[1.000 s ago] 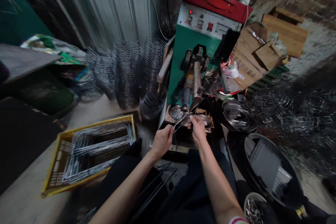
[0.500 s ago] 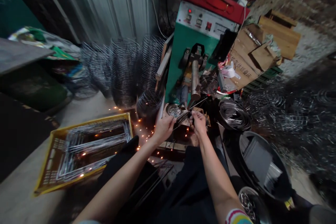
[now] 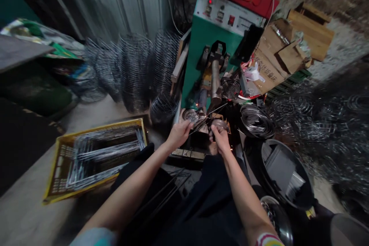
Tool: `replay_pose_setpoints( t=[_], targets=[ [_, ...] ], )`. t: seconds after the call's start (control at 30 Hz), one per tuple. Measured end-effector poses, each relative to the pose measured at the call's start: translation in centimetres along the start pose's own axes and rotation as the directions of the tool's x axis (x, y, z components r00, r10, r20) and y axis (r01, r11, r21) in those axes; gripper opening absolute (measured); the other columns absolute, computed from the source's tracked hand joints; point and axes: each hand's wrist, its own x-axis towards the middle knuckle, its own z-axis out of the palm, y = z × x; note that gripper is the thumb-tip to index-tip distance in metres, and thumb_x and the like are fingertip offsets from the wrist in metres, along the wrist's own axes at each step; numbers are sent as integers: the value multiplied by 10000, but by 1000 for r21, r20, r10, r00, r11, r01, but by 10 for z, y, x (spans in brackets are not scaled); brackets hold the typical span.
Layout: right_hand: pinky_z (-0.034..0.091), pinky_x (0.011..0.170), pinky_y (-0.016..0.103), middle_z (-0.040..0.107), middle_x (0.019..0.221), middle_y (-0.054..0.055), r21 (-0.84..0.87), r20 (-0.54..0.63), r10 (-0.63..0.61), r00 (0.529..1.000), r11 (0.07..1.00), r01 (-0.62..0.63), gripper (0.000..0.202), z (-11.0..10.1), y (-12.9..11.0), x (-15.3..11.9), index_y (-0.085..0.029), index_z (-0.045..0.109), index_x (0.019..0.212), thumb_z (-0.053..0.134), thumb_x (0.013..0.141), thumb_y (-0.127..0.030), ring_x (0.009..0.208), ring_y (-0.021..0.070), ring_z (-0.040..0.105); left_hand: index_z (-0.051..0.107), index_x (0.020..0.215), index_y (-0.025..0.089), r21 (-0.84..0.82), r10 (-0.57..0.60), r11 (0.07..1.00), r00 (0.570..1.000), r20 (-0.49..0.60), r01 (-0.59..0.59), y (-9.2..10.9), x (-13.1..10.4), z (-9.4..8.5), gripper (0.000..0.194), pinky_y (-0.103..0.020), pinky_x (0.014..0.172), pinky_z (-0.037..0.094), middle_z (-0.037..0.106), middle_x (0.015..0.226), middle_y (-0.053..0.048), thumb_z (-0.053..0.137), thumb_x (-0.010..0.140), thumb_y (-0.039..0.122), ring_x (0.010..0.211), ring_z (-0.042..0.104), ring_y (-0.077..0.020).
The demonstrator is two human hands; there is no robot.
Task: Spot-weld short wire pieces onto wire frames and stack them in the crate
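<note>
Wire piece [image 3: 198, 126], thin and metallic, located at the front of the green machine [image 3: 211, 32], below its thick metal arm [image 3: 215, 78]. Head view: the left hand [image 3: 179, 133] has thumb and fingers pinched together on the near end of the wire. The right hand [image 3: 220, 137] is beside it, fingers curled near the round dish [image 3: 220, 123]; whether they are closed on anything cannot be told. The far portion of the wire lies among dark metal parts, and its exact outline cannot be made out. A dish of small metal pieces [image 3: 190, 115] sits just beyond the left fingertips. To the left stands a yellow crate [image 3: 57, 196] containing wire frames.

Handling, as judged: light, stiff along its length, slightly springy, not fragile, though a thin section could bend under side load. Smooth metal may roll between bare fingertips. Recommended hold: a firm pinch on a straight stretch, clear of cut ends and of the end near the machine, where small orange glows suggest heat.
</note>
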Motion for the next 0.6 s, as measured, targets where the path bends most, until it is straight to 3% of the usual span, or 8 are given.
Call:
replay_pose_setpoints(
  t=[0.07,0.13,0.23,0.3,0.37,0.47,0.53,0.6],
  targets=[
    [375,392,178,576,555,-24,-95,84,80,993,993,-72,449,-4,8,-31,-169,592,712,727,714,-597,424,86,504,609,810,169,5,11,1000,999,43,-11,-4,-17,-11,242,-247,627,381,627,741,-78,454,933,308,641,590,-173],
    [400,413,195,587,569,-12,-195,170,144,975,975,-109,454,-9,18,-61,-168,605,714,746,692,-600,450,105,527,596,759,187,-8,-52,999,998,35,53,-18,-42,-29,205,-246,600,361,614,680,-58,532,888,332,607,567,-171],
    [473,485,238,611,618,8,-332,193,206,959,934,-134,450,-22,32,-95,-170,647,749,753,678,-602,533,150,583,583,684,196,-15,-228,974,970,-84,228,-55,-88,-72,192,-245,600,362,595,611,-31,614,822,326,586,542,-161],
    [510,551,261,625,668,20,-395,207,220,953,910,-124,433,-35,37,-109,-174,668,777,740,695,-593,603,173,610,613,725,189,-19,-341,938,915,-217,345,-85,-120,-107,178,-246,646,388,623,663,-37,574,843,317,648,563,-163],
    [506,539,259,625,686,23,-439,197,251,948,887,-144,418,-52,38,-118,-183,673,803,723,714,-589,608,178,614,631,784,174,-63,-442,888,809,-388,455,-114,-149,-141,214,-245,679,404,634,722,-44,508,871,325,717,572,-169],
    [516,530,266,637,704,32,-482,123,290,949,853,-199,395,-78,34,-127,-203,678,817,734,700,-576,615,192,631,604,813,149,-215,-570,796,583,-579,566,-154,-181,-177,299,-236,575,388,505,590,5,416,891,368,586,491,-144],
    [531,539,276,647,694,39,-507,56,292,955,832,-225,385,-92,27,-131,-216,686,792,756,663,-572,625,206,643,569,834,149,-344,-651,731,448,-613,589,-174,-195,-189,352,-227,472,328,326,495,71,349,908,413,445,338,-113],
    [530,527,281,651,665,47,-533,0,277,961,813,-235,395,-103,21,-132,-221,689,758,758,636,-591,609,214,641,538,842,160,-457,-719,670,357,-597,585,-189,-206,-193,387,-216,430,281,225,484,107,318,917,469,401,230,-95]
  ],
)
